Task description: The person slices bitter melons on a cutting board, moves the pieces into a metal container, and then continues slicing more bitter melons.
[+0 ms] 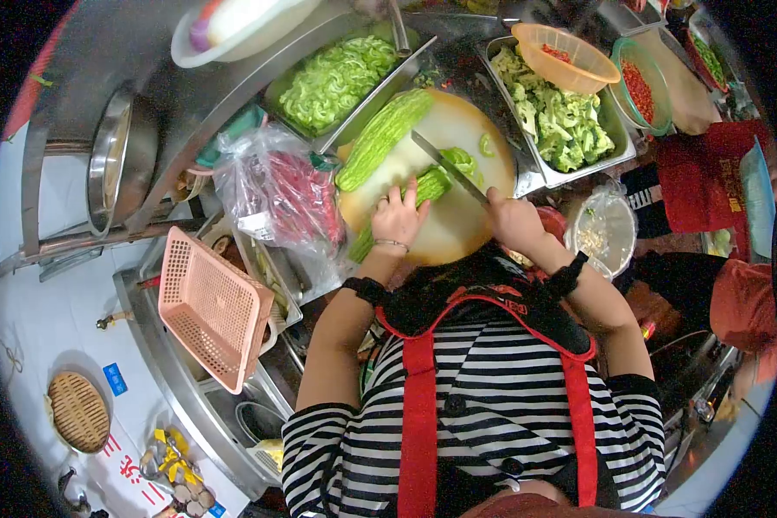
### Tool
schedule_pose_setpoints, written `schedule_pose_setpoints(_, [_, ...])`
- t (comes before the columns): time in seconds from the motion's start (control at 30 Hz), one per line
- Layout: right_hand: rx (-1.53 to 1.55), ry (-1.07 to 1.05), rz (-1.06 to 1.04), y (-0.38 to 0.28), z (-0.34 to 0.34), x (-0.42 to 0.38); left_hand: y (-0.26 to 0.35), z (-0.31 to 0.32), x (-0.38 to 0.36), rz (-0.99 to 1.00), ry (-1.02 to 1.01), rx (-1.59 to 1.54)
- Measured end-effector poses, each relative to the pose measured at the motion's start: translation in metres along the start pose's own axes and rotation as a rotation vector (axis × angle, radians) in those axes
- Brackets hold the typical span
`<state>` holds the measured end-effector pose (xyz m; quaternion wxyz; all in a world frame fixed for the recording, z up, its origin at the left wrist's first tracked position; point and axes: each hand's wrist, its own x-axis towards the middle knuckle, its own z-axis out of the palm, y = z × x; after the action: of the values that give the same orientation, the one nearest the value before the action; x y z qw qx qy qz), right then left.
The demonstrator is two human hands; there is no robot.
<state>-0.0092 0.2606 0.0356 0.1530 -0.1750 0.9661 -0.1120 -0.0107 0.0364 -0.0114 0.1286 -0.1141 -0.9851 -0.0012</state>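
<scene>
On a round cutting board (457,233), my left hand (397,220) grips a bumpy green bitter melon (432,184), its fingers curled over the top. The handle of a kitchen knife (449,168) is in my closed right hand (516,224). Its blade points away to the upper left, just beyond the melon's cut end. A few bitter melon slices (464,160) lie beside the blade. Another long bitter melon (387,138) rests along the board's left side. Part of the held melon is hidden under my left hand.
Behind the board stands a metal tray of sliced bitter melon (341,82). At right are a broccoli tray (570,129) with an orange basket (565,56) on it, and a plastic tub (609,229). A plastic bag (281,194) and pink basket (216,306) sit left. Another person's sleeve (699,190) shows right.
</scene>
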Motion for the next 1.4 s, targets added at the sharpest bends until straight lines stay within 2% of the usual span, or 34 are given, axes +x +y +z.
schedule_pose_setpoints(0.1, [0.022, 0.091, -0.044, 0.000, 0.024, 0.006, 0.001, -0.001, -0.003, -0.005, 0.013, -0.031])
schedule_pose_setpoints(0.17, [-0.002, 0.157, -0.078, 0.008, 0.029, 0.014, -0.001, 0.000, 0.001, -0.031, -0.056, -0.027])
schedule_pose_setpoints(0.23, [-0.056, -0.072, 0.001, 0.001, 0.001, 0.005, -0.001, -0.002, -0.001, -0.032, -0.052, -0.031])
schedule_pose_setpoints(0.33, [-0.023, -0.016, -0.018, -0.001, -0.006, -0.004, 0.000, -0.001, 0.002, -0.038, -0.036, -0.032])
schedule_pose_setpoints(0.4, [-0.031, 0.013, -0.044, 0.003, 0.029, 0.010, 0.001, 0.001, -0.003, -0.028, -0.035, -0.031])
schedule_pose_setpoints(0.47, [-0.046, 0.070, -0.072, 0.006, 0.036, 0.017, -0.001, 0.005, 0.000, -0.033, -0.042, -0.016])
schedule_pose_setpoints(0.6, [-0.105, 0.034, -0.070, 0.007, 0.005, 0.007, -0.001, 0.000, 0.003, -0.040, -0.031, -0.019])
schedule_pose_setpoints(0.67, [0.008, 0.001, -0.036, 0.000, -0.012, 0.000, 0.000, 0.002, 0.001, -0.041, 0.003, -0.006])
schedule_pose_setpoints(0.8, [0.034, 0.050, -0.078, 0.001, 0.024, 0.014, 0.002, -0.001, 0.001, -0.048, -0.057, -0.004])
schedule_pose_setpoints(0.87, [-0.037, -0.026, -0.017, 0.003, 0.026, 0.019, 0.001, -0.002, 0.001, -0.083, -0.071, -0.029])
schedule_pose_setpoints(1.0, [-0.020, -0.043, -0.011, 0.006, -0.006, 0.004, 0.001, 0.000, 0.003, -0.059, -0.029, 0.000])
schedule_pose_setpoints(1.07, [0.058, 0.100, -0.123, 0.005, -0.004, -0.002, 0.002, -0.002, 0.001, -0.082, -0.030, -0.029])
schedule_pose_setpoints(1.17, [0.005, 0.037, -0.085, 0.004, 0.031, 0.012, 0.004, -0.002, 0.001, -0.112, -0.103, -0.024])
schedule_pose_setpoints(1.27, [-0.041, 0.019, -0.096, 0.006, 0.020, 0.013, 0.002, -0.002, 0.002, -0.086, -0.013, -0.028])
schedule_pose_setpoints(1.33, [-0.005, -0.002, -0.033, 0.007, 0.002, 0.008, 0.002, -0.002, 0.002, -0.086, -0.001, -0.031])
schedule_pose_setpoints(1.4, [0.037, 0.018, -0.058, 0.005, -0.002, 0.003, 0.003, -0.001, 0.001, -0.095, -0.001, -0.040])
